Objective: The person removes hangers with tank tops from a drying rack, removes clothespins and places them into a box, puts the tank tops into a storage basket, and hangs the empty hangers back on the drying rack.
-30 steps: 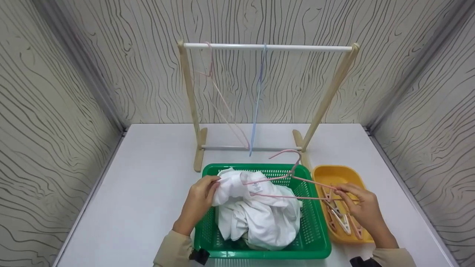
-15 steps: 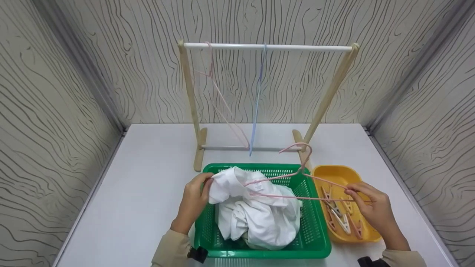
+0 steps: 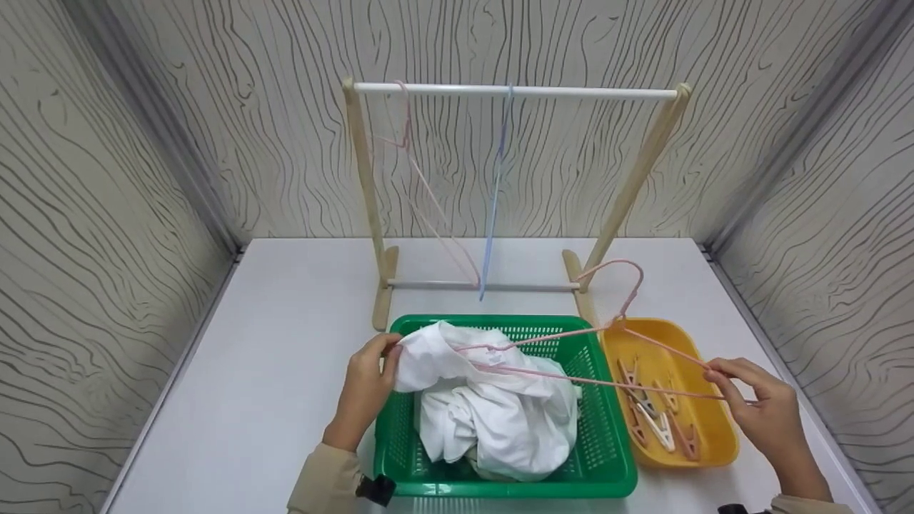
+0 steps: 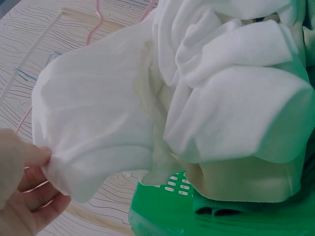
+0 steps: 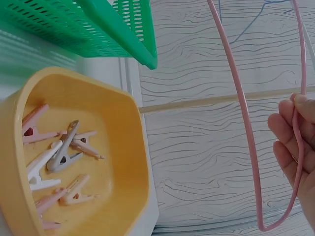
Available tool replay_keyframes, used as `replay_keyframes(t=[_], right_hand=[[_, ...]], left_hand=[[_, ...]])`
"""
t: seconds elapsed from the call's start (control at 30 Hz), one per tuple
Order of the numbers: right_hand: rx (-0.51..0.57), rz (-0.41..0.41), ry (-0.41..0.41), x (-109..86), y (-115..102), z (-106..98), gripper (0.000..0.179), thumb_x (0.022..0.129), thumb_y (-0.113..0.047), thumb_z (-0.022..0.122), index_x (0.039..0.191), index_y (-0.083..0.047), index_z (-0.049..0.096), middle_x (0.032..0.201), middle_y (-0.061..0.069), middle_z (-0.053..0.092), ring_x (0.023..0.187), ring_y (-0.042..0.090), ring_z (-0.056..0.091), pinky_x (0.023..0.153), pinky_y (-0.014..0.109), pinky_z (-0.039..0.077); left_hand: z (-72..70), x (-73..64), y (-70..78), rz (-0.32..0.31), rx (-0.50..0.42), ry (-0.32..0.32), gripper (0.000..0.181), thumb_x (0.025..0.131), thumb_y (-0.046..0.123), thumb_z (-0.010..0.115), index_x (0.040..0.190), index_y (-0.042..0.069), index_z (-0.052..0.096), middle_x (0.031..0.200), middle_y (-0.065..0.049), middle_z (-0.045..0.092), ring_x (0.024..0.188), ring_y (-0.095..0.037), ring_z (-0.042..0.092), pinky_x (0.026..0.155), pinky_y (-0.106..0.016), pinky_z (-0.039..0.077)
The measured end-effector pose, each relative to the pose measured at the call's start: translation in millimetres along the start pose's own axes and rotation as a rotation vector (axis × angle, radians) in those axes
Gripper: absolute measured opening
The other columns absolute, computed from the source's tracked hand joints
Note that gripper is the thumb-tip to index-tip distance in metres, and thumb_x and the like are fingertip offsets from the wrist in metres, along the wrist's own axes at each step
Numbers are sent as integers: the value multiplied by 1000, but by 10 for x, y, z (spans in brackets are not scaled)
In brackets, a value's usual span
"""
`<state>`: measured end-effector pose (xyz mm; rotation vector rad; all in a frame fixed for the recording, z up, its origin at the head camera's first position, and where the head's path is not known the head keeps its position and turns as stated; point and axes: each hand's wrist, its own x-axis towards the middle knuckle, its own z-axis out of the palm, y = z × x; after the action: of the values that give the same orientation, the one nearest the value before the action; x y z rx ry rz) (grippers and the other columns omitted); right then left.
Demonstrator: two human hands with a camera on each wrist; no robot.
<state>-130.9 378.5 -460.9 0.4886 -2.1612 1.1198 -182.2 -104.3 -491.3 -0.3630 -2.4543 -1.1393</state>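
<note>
In the head view a white garment (image 3: 500, 421) lies bunched in the green basket (image 3: 621, 457), one part raised at the upper left. My left hand (image 3: 366, 382) pinches that raised edge between thumb and fingers; the left wrist view shows the cloth (image 4: 98, 108) stretched out from the fingers (image 4: 47, 211). A pink hanger (image 3: 557, 335) reaches across the basket, its left end inside the garment's opening and its hook up. At the other end my right hand (image 3: 767, 407) grips the hanger's right arm. That looped end of the hanger (image 5: 246, 123) shows in the right wrist view.
A yellow tub (image 3: 725, 450) holding several clothespins (image 3: 660, 425) stands right of the basket. Behind is a wooden rack with a white rail (image 3: 593, 93), where a pink hanger (image 3: 428, 189) and a blue hanger (image 3: 494, 200) hang. Patterned walls (image 3: 143, 178) enclose the white table (image 3: 235, 357).
My right hand has moved right with the pink hanger, drawing part of it out of the garment's opening. My left hand has shifted slightly left, pulling the white cloth with it.
</note>
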Motion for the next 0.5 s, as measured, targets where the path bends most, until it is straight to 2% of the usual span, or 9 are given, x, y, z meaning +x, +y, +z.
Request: replay_keyframes(t=[0.1, 0.17, 0.33, 0.5], right_hand=[[29, -9, 25, -10, -5, -70, 27, 68, 36, 56, 87, 18, 66, 91, -17, 70, 83, -8, 64, 79, 1, 49], [28, -4, 38, -20, -7, -114, 25, 70, 35, 56, 87, 20, 65, 92, -18, 69, 83, -8, 64, 79, 1, 50], [-49, 41, 84, -55, -11, -183, 22, 72, 32, 58, 88, 19, 65, 92, -26, 67, 83, -13, 63, 77, -1, 48], [-75, 84, 151, -63, -10, -179, 23, 70, 33, 58, 87, 20, 65, 89, -30, 66, 82, -17, 62, 78, -3, 46]], left_hand=[[-20, -3, 3, -21, -1, -13, 12, 94, 2, 58, 104, 2, 63, 98, -10, 69, 92, -20, 68, 82, -33, 59], [-18, -5, -5, 0, 8, -3, 12, 92, 1, 59, 104, 2, 63, 98, -10, 69, 91, -20, 68, 82, -33, 59], [9, -4, -20, 62, 25, 32, 12, 91, -3, 60, 103, 0, 62, 97, -10, 69, 89, -21, 68, 79, -32, 59], [21, -2, 13, 55, 16, -11, 12, 92, 0, 60, 104, 1, 62, 99, -10, 68, 91, -21, 66, 80, -34, 58]])
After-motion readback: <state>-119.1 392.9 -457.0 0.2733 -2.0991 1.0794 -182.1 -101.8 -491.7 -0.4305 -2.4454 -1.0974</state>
